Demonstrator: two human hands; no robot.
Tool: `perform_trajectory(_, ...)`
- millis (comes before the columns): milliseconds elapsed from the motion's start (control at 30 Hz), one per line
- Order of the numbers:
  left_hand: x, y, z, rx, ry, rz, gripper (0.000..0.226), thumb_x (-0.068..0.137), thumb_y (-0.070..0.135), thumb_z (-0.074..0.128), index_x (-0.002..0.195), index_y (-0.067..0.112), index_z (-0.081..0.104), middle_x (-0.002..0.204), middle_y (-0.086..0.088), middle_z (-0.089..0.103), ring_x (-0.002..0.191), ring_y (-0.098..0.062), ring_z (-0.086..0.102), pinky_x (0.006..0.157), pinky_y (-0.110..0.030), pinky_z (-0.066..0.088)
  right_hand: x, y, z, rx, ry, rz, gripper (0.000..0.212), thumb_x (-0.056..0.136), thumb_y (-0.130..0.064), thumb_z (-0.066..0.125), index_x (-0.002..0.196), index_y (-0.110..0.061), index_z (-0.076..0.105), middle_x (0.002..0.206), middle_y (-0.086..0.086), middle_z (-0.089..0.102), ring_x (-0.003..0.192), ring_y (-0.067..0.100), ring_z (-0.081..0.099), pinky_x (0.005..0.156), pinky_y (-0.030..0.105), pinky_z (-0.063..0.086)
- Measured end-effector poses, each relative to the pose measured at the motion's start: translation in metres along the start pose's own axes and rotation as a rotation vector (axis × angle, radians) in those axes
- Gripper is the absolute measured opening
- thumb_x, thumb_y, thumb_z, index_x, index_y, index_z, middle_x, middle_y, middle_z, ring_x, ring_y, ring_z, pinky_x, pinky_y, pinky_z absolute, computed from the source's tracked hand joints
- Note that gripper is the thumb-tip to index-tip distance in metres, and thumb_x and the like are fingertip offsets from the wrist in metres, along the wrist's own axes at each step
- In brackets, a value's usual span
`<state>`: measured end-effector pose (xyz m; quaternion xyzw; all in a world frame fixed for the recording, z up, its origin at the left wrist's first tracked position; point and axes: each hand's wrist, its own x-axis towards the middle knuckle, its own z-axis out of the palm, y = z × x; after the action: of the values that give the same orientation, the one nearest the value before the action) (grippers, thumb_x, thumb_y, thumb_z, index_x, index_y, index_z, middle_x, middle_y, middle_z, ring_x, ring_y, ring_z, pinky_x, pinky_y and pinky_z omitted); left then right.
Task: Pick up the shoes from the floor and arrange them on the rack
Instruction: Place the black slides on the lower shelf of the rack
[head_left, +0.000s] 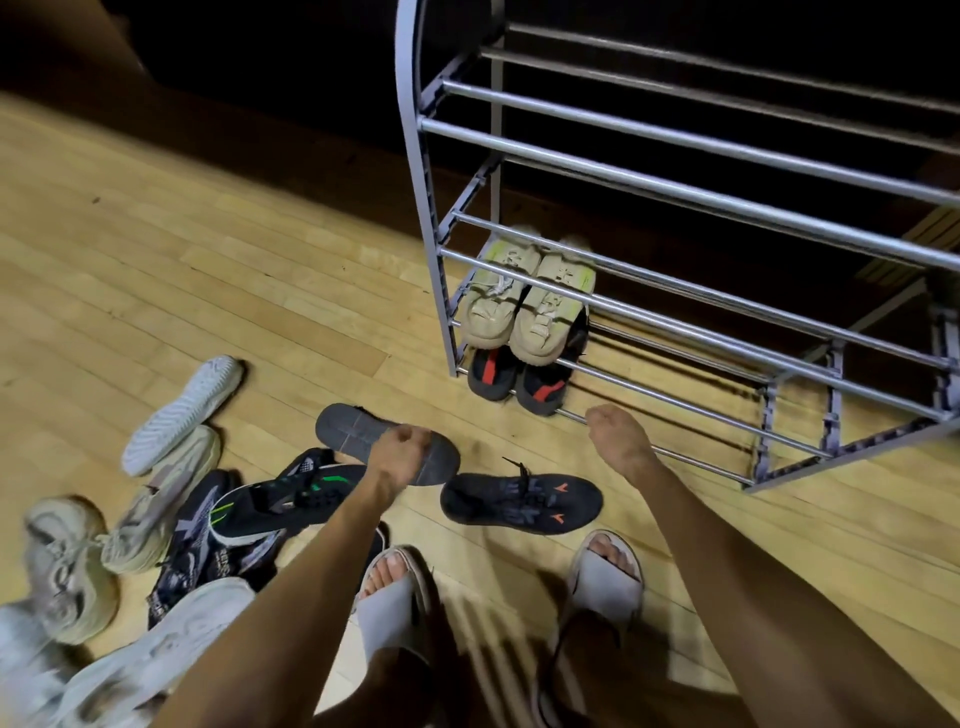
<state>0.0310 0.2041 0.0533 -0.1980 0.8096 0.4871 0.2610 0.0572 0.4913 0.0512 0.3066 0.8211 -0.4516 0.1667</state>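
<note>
Grey ribbed sole-up shoe (363, 436) gripped by left hand (397, 457), frame centre. Right hand (618, 431) loosely curled, empty. Metal tube rack (675, 322) upper right; beige pair (524, 301) shelved. Black laced sneaker (519, 503) on wood floor (208, 291).

Open floor (218, 270) left of rack (691, 218). Upper rails bare; lower left corner blocked by beige pair (524, 301) and black pair (514, 379). Shoe pile (171, 519) crowding bottom left.

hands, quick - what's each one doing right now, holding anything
Left hand: closed over the upturned dark shoe; whether the grip has it cannot be told.
Right hand: loosely curled, holding nothing, near the rack's lowest bar.
</note>
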Motion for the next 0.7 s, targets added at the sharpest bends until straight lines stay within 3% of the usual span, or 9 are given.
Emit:
perform_trajectory(67,0.009,-0.020,0.012,0.030,-0.020,-0.056,0.021,0.087,0.031,0.051,0.069,0.021,0.054,0.081,-0.013,0.055,0.078,-0.025,0.048,0.069,-0.038,0.036,0.003,0.017,0.011,-0.030,-0.015,0.061,0.039,0.103,-0.029,0.036,0.126,-0.006,0.057,0.133,0.017,0.057,0.122,0.032,0.052,0.089,0.029,0.036)
perform_trajectory(167,0.022,-0.043,0.027,0.100,-0.038,-0.124,0.024,0.070,0.037,0.043,0.073,0.017,0.056,0.081,-0.014,0.058,0.077,-0.029,0.053,0.069,-0.040,0.043,0.015,0.045,0.029,-0.077,-0.031,0.131,0.040,0.103,-0.028,0.036,0.125,-0.002,0.057,0.133,0.021,0.056,0.121,0.036,0.052,0.095,0.034,0.039)
perform_trajectory(233,0.035,-0.060,0.035,0.108,-0.059,-0.160,0.030,0.074,0.030,0.045,0.078,0.005,0.060,0.080,-0.027,0.058,0.082,-0.045,0.055,0.072,-0.050,0.047,0.023,0.061,0.039,-0.115,-0.032,0.172,0.040,0.103,-0.026,0.036,0.124,0.000,0.057,0.133,0.023,0.056,0.121,0.038,0.053,0.096,0.036,0.040)
perform_trajectory(267,0.041,-0.066,0.038,0.124,-0.069,-0.178,0.032,0.079,0.027,0.047,0.087,0.000,0.063,0.091,-0.034,0.060,0.091,-0.051,0.056,0.078,-0.055,0.049,0.029,0.069,0.043,-0.141,-0.035,0.197,0.039,0.103,-0.025,0.036,0.125,0.000,0.057,0.133,0.024,0.056,0.121,0.038,0.053,0.098,0.036,0.040)
perform_trajectory(333,0.056,-0.083,0.045,0.166,-0.092,-0.198,0.032,0.090,0.022,0.049,0.109,0.002,0.064,0.114,-0.030,0.063,0.108,-0.047,0.058,0.090,-0.052,0.050,0.040,0.084,0.049,-0.199,-0.062,0.239,0.039,0.102,-0.024,0.037,0.128,0.000,0.056,0.134,0.023,0.055,0.124,0.037,0.051,0.101,0.037,0.040)
perform_trajectory(433,0.068,-0.096,0.059,0.216,-0.093,-0.183,0.032,0.096,0.020,0.048,0.122,0.005,0.060,0.123,-0.024,0.062,0.113,-0.042,0.059,0.094,-0.046,0.050,0.051,0.104,0.055,-0.264,-0.107,0.293,0.038,0.100,-0.022,0.043,0.129,-0.001,0.055,0.133,0.021,0.056,0.124,0.036,0.051,0.101,0.037,0.040)
perform_trajectory(533,0.069,-0.095,0.072,0.191,-0.116,-0.176,0.036,0.098,0.022,0.048,0.131,0.008,0.051,0.128,-0.021,0.057,0.117,-0.039,0.056,0.094,-0.044,0.048,0.054,0.118,0.064,-0.295,-0.112,0.305,0.038,0.096,-0.025,0.048,0.127,-0.004,0.055,0.127,0.021,0.058,0.112,0.035,0.055,0.095,0.038,0.043)
perform_trajectory(633,0.067,-0.091,0.077,0.112,-0.127,-0.215,0.034,0.095,0.031,0.054,0.125,0.016,0.047,0.130,-0.015,0.053,0.116,-0.038,0.053,0.092,-0.048,0.049,0.053,0.122,0.068,-0.326,-0.115,0.281,0.032,0.093,-0.021,0.050,0.118,-0.003,0.059,0.117,0.021,0.062,0.097,0.032,0.056,0.082,0.035,0.043)
perform_trajectory(700,0.059,-0.087,0.075,0.082,-0.186,-0.251,0.017,0.096,0.031,0.055,0.111,0.024,0.051,0.129,-0.012,0.050,0.115,-0.034,0.052,0.088,-0.045,0.052,0.050,0.121,0.066,-0.335,-0.097,0.289,0.030,0.094,-0.016,0.051,0.118,-0.001,0.059,0.118,0.021,0.062,0.097,0.032,0.057,0.078,0.032,0.041)
